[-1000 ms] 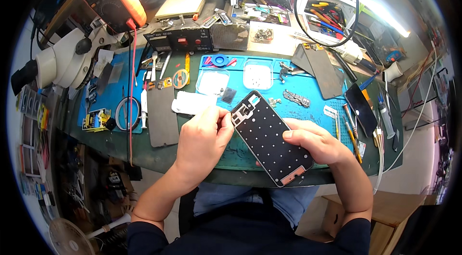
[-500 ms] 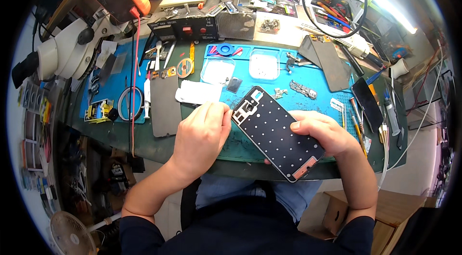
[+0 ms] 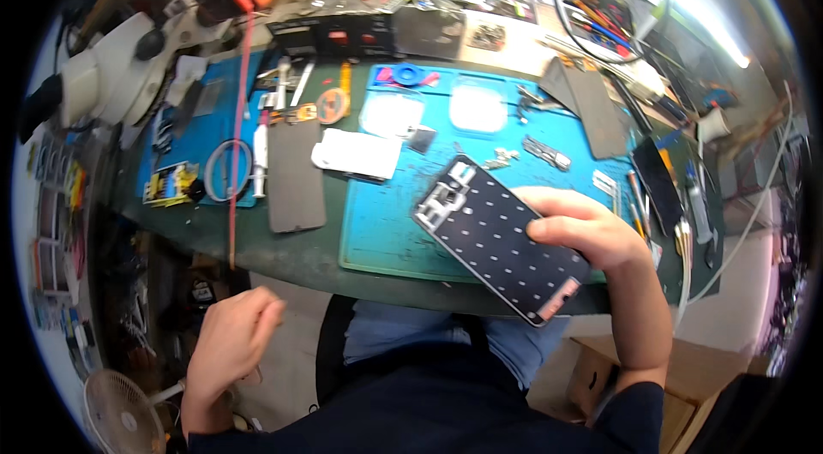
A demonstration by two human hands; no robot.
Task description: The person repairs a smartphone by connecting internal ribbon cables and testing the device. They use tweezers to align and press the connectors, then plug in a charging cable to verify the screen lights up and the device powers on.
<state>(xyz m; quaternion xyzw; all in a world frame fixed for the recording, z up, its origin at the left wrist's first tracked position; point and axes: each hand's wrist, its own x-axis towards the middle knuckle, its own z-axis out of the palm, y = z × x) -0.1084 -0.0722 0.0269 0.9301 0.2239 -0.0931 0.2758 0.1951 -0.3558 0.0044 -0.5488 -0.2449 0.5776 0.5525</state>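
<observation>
My right hand (image 3: pixel 574 231) grips a dark phone part (image 3: pixel 499 240) by its right side, thumb on the face. The part is tilted over a blue work mat (image 3: pixel 381 240); it has rows of light dots, metal pieces at the upper end and a copper-coloured patch at the lower end. My left hand (image 3: pixel 236 334) hangs low left, beyond the desk's front edge, blurred, fingers curled; whatever they may hold is not visible. A white flat piece (image 3: pixel 356 154) and two clear plastic trays (image 3: pixel 390 111) (image 3: pixel 477 102) lie behind the held part.
A microscope (image 3: pixel 111 72) stands at left beside a grey panel (image 3: pixel 296 180) and a cable coil (image 3: pixel 227 171). Behind are a black power unit (image 3: pixel 330 38) and tool bins (image 3: pixel 600 17). A dark phone (image 3: pixel 658 188), brushes and syringes line the right side. A fan (image 3: pixel 120 411) stands lower left.
My left hand has left the upper end of the dark part and moved down and left, past the desk edge. My right hand still grips the part, now slightly farther right.
</observation>
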